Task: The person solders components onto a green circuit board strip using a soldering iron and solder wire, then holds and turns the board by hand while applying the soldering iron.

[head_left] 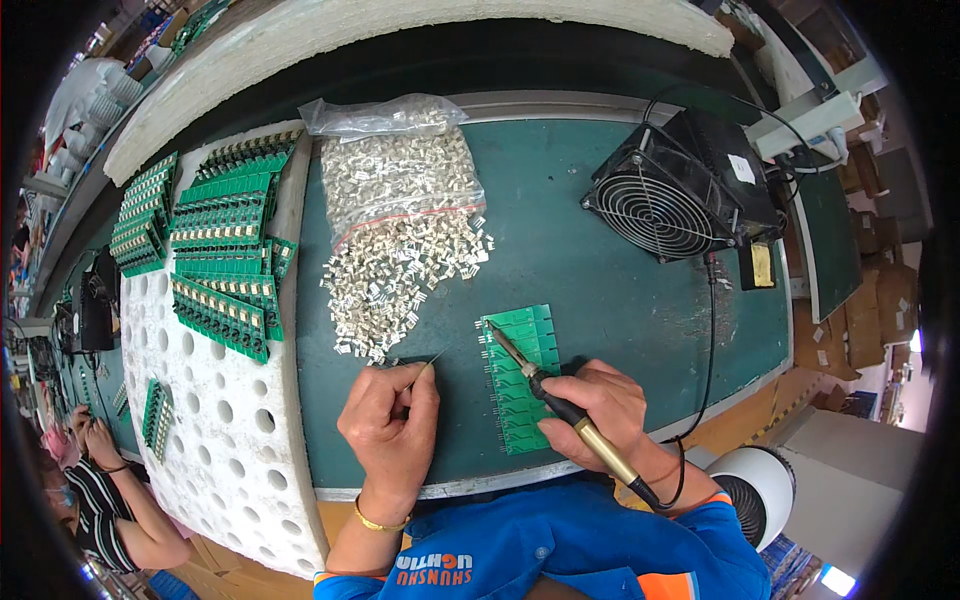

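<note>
A green circuit board panel (510, 405) lies flat on the work mat, with small white connectors along its left edge. My right hand (600, 405) is closed around a soldering iron (601, 446) with a black and gold handle. The iron's tip rests at or just above the board's upper left corner. Left of the board, my left hand (392, 425) is closed in a pinch on a thin solder wire (434, 358). The wire's end points up and right, apart from the iron's tip. Beyond that hand lies a loose pile of small white connectors (385, 290).
A clear plastic bag (400, 165) of connectors lies behind the pile. Stacked circuit boards (225, 225) sit on a white foam block (215, 440) at left. A black fan (660, 205) stands at far right, near the iron's cord (712, 330). Another person (125, 500) works at far left.
</note>
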Action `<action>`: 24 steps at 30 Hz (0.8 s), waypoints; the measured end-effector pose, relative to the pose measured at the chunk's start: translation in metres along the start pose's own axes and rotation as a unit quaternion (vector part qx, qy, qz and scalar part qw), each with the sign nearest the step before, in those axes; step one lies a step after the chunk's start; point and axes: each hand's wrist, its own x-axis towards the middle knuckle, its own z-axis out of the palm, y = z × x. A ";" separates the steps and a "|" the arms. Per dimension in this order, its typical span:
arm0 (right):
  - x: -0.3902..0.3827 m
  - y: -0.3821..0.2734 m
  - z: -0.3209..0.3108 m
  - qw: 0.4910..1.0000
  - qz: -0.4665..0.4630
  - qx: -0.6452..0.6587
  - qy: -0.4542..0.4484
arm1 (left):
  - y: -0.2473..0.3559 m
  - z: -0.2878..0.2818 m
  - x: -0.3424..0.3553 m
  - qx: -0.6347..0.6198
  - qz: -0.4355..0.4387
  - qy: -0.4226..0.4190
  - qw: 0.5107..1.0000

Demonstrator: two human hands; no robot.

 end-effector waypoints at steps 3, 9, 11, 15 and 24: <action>0.002 -0.006 -0.004 1.000 0.012 0.001 -0.024 | -0.001 0.000 -0.001 -0.001 -0.003 -0.001 1.000; -0.002 -0.008 -0.002 1.000 0.013 -0.012 -0.024 | -0.001 0.000 -0.001 -0.010 -0.013 -0.006 1.000; -0.002 -0.009 -0.002 1.000 0.012 -0.014 -0.025 | 0.000 0.000 -0.001 -0.011 -0.010 -0.008 1.000; -0.002 -0.010 -0.003 0.999 0.009 -0.015 -0.029 | 0.002 0.001 -0.001 -0.020 -0.021 -0.006 1.000; -0.004 -0.010 -0.003 1.000 0.011 -0.010 -0.027 | 0.001 0.002 -0.002 -0.022 -0.028 -0.005 0.999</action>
